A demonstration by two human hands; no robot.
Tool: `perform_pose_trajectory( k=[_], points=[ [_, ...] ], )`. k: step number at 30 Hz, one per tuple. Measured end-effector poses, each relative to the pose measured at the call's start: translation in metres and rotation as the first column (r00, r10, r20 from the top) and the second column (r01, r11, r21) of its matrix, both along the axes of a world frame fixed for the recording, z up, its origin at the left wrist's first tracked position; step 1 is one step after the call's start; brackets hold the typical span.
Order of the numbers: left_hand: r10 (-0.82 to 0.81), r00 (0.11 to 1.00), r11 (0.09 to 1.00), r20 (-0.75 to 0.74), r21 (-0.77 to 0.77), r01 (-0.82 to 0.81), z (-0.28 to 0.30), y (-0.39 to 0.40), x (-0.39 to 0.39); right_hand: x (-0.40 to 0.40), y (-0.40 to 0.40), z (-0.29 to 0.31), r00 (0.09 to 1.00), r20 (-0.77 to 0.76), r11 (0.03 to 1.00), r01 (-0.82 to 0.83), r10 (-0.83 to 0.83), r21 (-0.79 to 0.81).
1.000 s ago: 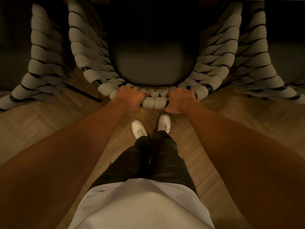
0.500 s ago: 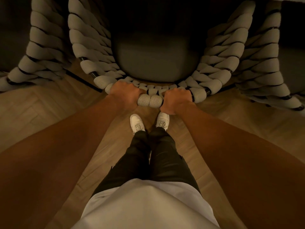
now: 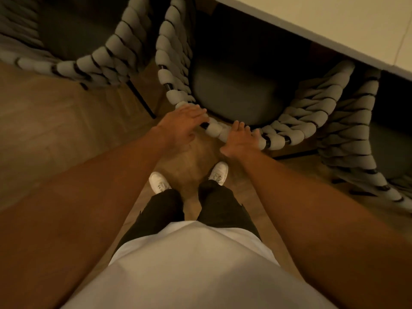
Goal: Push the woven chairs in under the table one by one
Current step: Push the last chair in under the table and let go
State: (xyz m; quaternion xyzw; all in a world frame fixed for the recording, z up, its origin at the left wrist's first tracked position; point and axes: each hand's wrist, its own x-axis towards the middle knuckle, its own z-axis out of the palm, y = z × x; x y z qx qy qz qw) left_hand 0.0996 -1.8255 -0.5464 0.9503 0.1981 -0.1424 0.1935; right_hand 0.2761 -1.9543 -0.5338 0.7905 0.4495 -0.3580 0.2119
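Now the person is standing behind the middle chair, and both hands are lying flat on the curved top of its woven back. The left hand is resting with straight, spread fingers pointing across the rope rim, holding nothing. The right hand is lying just beside it, its fingers loosely stretched over the rim, not curling round it. Between the two hands a short piece of pale rope is showing. Just beyond the fingertips the dark seat cushion is sitting partly under the table, whose pale edge is running slantwise above it. Past the left fingers another woven chair is standing close by, and past the right fingers a third chair is nearly touching the middle one. Below the wrists, white shoes are standing apart on the wooden floor.
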Motion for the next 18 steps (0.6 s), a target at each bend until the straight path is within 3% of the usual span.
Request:
perform_pose_trajectory(
  k=[7, 12, 18],
  points=[
    [0.176, 0.984, 0.983, -0.013, 0.055, -0.175, 0.04, 0.033, -0.083, -0.05, 0.037, 0.034, 0.999, -0.043, 0.991, -0.022, 0.028, 0.133],
    [0.313, 0.948, 0.945, 0.049, 0.082, -0.316, 0.059, 0.054, -0.158, -0.117, 0.077, 0.045, 0.991, 0.011, 0.968, -0.136, 0.137, 0.212],
    [0.476, 0.879, 0.875, 0.013, 0.089, -0.475, 0.068, 0.067, -0.255, -0.231, 0.117, 0.049, 0.95, 0.032, 0.921, -0.309, 0.31, 0.235]
  ],
)
